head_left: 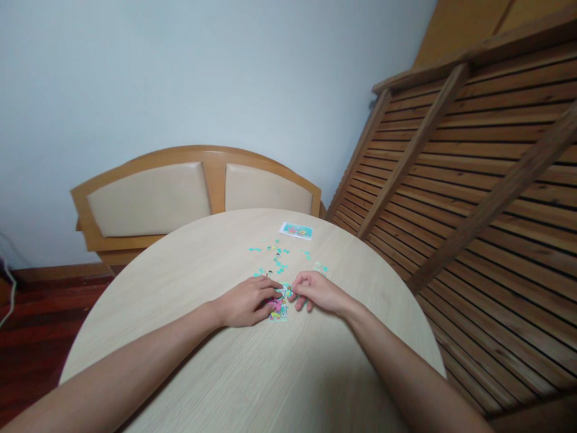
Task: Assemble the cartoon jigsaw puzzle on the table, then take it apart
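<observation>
A partly joined jigsaw puzzle (278, 314) in pink, yellow and teal lies on the round table in front of me. My left hand (249, 302) rests palm down at its left side, fingers stretched over the joined pieces and covering part of them. At the puzzle's upper right edge, my right hand (318, 293) has thumb and forefinger pinched together on a small puzzle piece (291, 294), mostly hidden by the fingertips. Its other fingers curl loosely beneath. Just beyond both hands, several loose teal puzzle pieces (280, 266) are scattered.
A printed picture card (296, 230) lies beyond the loose pieces on the pale round table (216, 373). Behind the table stands a padded wooden headboard (151, 198) against the wall. Slatted wooden panels (451, 180) lean close along the right side.
</observation>
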`<action>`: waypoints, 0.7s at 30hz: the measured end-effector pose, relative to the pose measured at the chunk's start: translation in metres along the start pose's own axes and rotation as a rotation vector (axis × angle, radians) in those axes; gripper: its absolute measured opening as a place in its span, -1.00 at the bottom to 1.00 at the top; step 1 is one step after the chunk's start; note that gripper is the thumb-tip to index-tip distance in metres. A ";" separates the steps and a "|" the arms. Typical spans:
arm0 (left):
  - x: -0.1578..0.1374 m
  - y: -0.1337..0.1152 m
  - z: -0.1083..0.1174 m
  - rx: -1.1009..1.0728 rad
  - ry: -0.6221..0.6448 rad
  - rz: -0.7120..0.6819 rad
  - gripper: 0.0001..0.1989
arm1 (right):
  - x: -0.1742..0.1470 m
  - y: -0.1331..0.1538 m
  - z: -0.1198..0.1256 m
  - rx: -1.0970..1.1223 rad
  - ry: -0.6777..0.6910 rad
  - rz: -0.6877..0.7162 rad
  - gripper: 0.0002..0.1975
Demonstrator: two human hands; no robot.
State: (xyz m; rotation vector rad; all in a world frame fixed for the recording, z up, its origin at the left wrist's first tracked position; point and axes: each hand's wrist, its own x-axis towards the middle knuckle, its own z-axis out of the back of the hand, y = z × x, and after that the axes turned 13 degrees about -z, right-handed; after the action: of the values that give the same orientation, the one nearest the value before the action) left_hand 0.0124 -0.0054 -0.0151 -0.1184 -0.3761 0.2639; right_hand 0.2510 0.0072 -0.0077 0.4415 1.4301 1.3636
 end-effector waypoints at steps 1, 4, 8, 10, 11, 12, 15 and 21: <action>0.000 0.000 0.000 0.001 -0.003 -0.002 -0.74 | 0.000 0.000 0.000 0.000 0.004 0.007 -0.80; 0.000 0.000 0.000 0.005 -0.010 -0.003 -0.75 | 0.002 -0.001 0.000 -0.018 0.011 0.046 -0.83; 0.001 -0.002 0.001 0.002 -0.005 0.001 -0.75 | 0.002 -0.002 0.002 -0.066 0.017 0.074 -0.82; 0.001 -0.002 0.002 -0.006 -0.008 -0.001 -0.76 | 0.001 -0.003 0.004 -0.081 0.028 0.123 -0.75; 0.001 -0.002 0.002 -0.011 -0.009 -0.001 -0.76 | 0.001 -0.004 0.004 -0.088 0.027 0.156 -0.71; 0.001 -0.002 0.002 -0.014 -0.011 -0.001 -0.76 | 0.001 -0.004 0.005 -0.102 0.019 0.191 -0.68; 0.001 -0.001 0.001 -0.015 -0.013 -0.008 -0.77 | 0.001 -0.006 0.008 -0.197 -0.044 0.258 -0.62; 0.000 0.000 0.000 -0.004 0.004 0.000 -0.76 | -0.001 -0.007 0.010 -0.376 -0.103 0.313 -0.60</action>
State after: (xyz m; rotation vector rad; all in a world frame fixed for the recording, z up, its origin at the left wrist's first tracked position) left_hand 0.0126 -0.0059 -0.0150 -0.1228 -0.3728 0.2626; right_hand 0.2624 0.0097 -0.0109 0.4917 1.0163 1.7910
